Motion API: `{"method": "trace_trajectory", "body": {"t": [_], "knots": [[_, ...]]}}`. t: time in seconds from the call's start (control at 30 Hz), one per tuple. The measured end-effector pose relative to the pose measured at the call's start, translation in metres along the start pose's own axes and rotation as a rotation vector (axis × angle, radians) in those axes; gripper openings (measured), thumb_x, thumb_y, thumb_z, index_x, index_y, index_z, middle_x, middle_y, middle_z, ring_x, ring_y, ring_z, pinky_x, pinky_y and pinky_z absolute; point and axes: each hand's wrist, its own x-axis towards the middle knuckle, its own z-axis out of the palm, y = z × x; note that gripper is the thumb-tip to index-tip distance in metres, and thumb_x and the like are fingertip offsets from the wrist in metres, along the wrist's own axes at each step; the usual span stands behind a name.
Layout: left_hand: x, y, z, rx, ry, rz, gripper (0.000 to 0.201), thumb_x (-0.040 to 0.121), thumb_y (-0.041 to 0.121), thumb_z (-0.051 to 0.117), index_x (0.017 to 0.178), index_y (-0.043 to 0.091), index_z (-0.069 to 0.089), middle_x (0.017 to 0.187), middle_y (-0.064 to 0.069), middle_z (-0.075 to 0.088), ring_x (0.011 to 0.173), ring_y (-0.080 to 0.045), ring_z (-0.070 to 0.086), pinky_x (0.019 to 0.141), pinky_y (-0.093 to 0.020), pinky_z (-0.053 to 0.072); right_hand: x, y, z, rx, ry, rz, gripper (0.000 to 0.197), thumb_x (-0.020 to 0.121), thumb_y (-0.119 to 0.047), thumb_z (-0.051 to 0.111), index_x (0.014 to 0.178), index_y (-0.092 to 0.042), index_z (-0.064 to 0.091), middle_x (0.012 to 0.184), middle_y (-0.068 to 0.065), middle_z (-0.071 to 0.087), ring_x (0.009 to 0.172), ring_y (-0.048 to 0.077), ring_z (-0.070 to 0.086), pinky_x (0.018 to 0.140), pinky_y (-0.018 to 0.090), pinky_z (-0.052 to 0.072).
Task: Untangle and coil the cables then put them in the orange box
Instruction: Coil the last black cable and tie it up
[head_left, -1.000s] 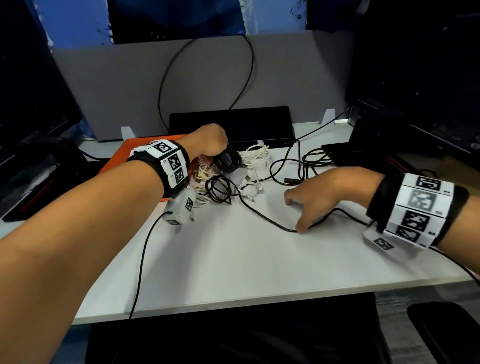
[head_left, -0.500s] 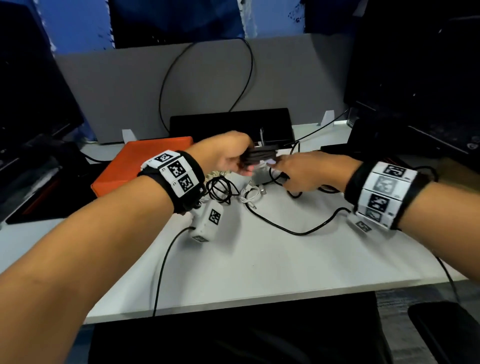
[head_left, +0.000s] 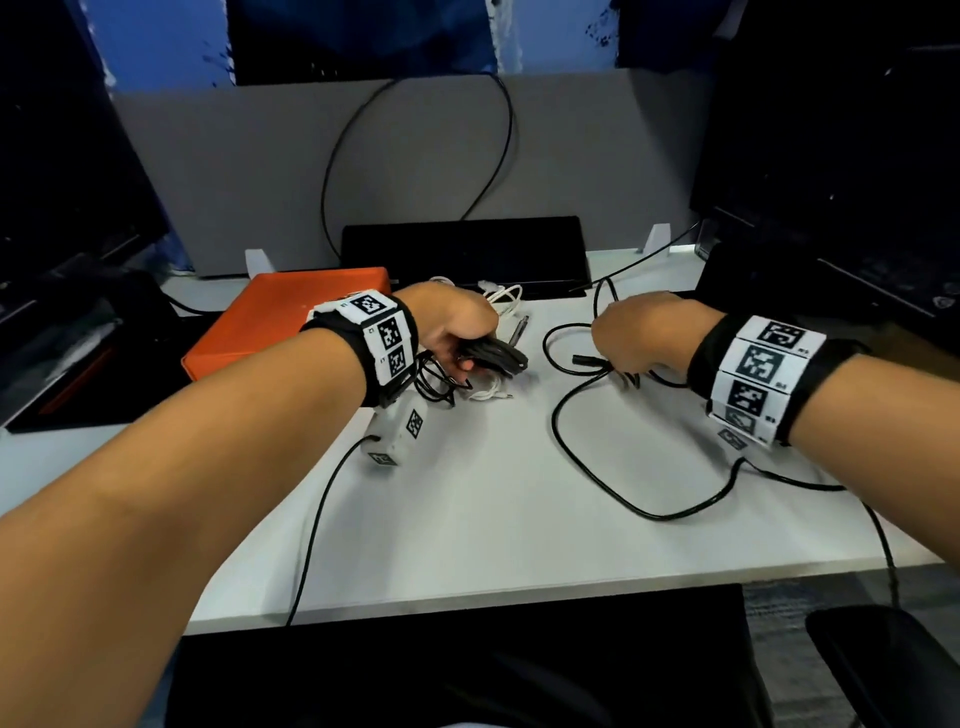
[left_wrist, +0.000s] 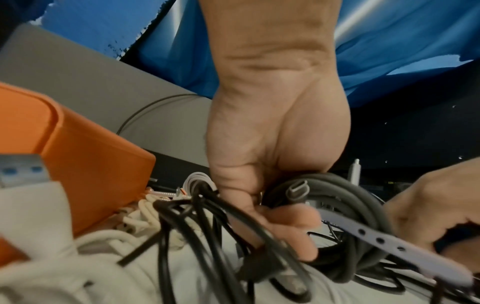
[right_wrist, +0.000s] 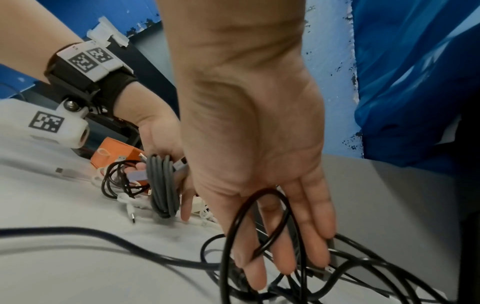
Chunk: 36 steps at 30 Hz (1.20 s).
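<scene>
Left hand (head_left: 457, 332) grips one grey coiled cable (head_left: 498, 356); right hand (head_left: 644, 332), fingers straight, hooks one black cable (head_left: 566, 410).

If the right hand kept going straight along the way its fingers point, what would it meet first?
Probably the loose black cables on the white desk: the right hand points its straight fingers down into them, one loop already over a finger. Depth is unclear.
</scene>
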Motion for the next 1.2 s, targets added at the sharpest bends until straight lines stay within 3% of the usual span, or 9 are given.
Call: {"method": "trace_trajectory", "body": {"t": [0.17, 0.33, 0.43, 0.53, 0.67, 0.77, 0.83, 1.0, 1.2], "knots": [[0.011, 0.002, -0.003, -0.097, 0.121, 0.068, 0.040, 0.102, 0.004, 0.033, 0.130, -0.010, 0.058, 0.073, -0.014, 0.057, 0.042, -0.019, 0.049, 0.043, -0.030, 0.055, -0.001, 0.008, -0.001, 0.014, 0.017, 0.031, 0.025, 0.088, -0.001, 0.049, 0.066, -0.010, 0.049, 0.071, 0.002, 0.053, 0.063, 0.023, 0.049, 0.058, 0.030, 0.041], [0.020, 0.017, 0.002, -0.163, 0.293, 0.187, 0.030, 0.103, 0.005, 0.044, 0.126, -0.006, 0.060, 0.103, -0.025, 0.071, 0.076, -0.035, 0.072, 0.072, -0.044, 0.065, -0.002, 0.020, -0.004, 0.050, 0.008, 0.043, 0.018, 0.091, -0.006, 0.049, 0.076, -0.012, 0.057, 0.084, 0.002, 0.062, 0.075, 0.025, 0.060, 0.068, 0.032, 0.052], [0.024, 0.018, 0.007, -0.041, 0.357, 0.229, 0.029, 0.102, 0.009, 0.051, 0.125, 0.000, 0.065, 0.116, -0.020, 0.072, 0.096, -0.033, 0.074, 0.078, -0.040, 0.064, -0.006, 0.023, -0.005, 0.023, 0.015, 0.038, 0.018, 0.095, -0.013, 0.048, 0.095, -0.012, 0.066, 0.106, 0.004, 0.067, 0.095, 0.028, 0.066, 0.084, 0.040, 0.057], [0.022, 0.020, 0.006, 0.253, 0.426, 0.223, 0.026, 0.097, 0.008, 0.051, 0.115, 0.001, 0.069, 0.111, -0.017, 0.072, 0.095, -0.033, 0.073, 0.068, -0.035, 0.058, -0.013, 0.027, -0.008, 0.049, 0.028, 0.013, 0.024, 0.097, -0.015, 0.048, 0.104, -0.011, 0.071, 0.110, 0.004, 0.069, 0.100, 0.027, 0.067, 0.075, 0.034, 0.053], [0.009, 0.033, 0.005, 0.393, 0.616, 0.293, 0.027, 0.098, 0.029, 0.053, 0.095, 0.007, 0.068, 0.089, -0.010, 0.067, 0.082, -0.030, 0.067, 0.061, -0.028, 0.045, -0.018, 0.039, -0.017, 0.146, 0.175, -0.018, 0.019, 0.098, -0.019, 0.051, 0.096, -0.014, 0.069, 0.109, 0.001, 0.068, 0.101, 0.027, 0.063, 0.089, 0.042, 0.055], [-0.011, 0.050, 0.008, -0.044, 0.241, 0.473, 0.054, 0.104, 0.055, 0.043, 0.106, 0.009, 0.072, 0.098, -0.008, 0.077, 0.096, -0.029, 0.073, 0.073, -0.031, 0.056, -0.028, 0.044, -0.034, 0.257, 0.303, 0.002, 0.014, 0.100, -0.024, 0.053, 0.096, -0.022, 0.066, 0.104, 0.003, 0.066, 0.097, 0.026, 0.056, 0.086, 0.038, 0.049], [-0.030, 0.057, 0.009, -0.266, -0.001, 0.528, 0.057, 0.106, 0.055, 0.040, 0.119, 0.007, 0.068, 0.103, -0.008, 0.077, 0.094, -0.029, 0.074, 0.081, -0.035, 0.057, -0.035, 0.048, -0.047, 0.290, 0.422, 0.036, 0.018, 0.100, -0.031, 0.054, 0.107, -0.023, 0.069, 0.109, 0.009, 0.069, 0.099, 0.032, 0.058, 0.079, 0.035, 0.043], [-0.058, 0.051, 0.002, -0.528, 0.129, 0.711, 0.019, 0.105, 0.021, 0.055, 0.111, 0.004, 0.064, 0.068, 0.000, 0.047, 0.052, -0.015, 0.047, 0.052, -0.028, 0.049, -0.066, 0.061, -0.080, 0.429, 0.658, 0.099, 0.017, 0.101, -0.044, 0.057, 0.104, -0.029, 0.066, 0.105, 0.009, 0.065, 0.099, 0.035, 0.060, 0.084, 0.042, 0.047], [-0.087, 0.034, 0.006, -0.846, 0.081, 0.706, 0.044, 0.106, 0.049, 0.045, 0.109, 0.010, 0.066, 0.069, 0.000, 0.050, 0.048, -0.014, 0.044, 0.049, -0.027, 0.043, -0.088, 0.060, -0.109, 0.523, 0.875, 0.084, 0.024, 0.101, -0.045, 0.057, 0.104, -0.023, 0.066, 0.101, 0.004, 0.064, 0.096, 0.031, 0.057, 0.083, 0.039, 0.045]]}}
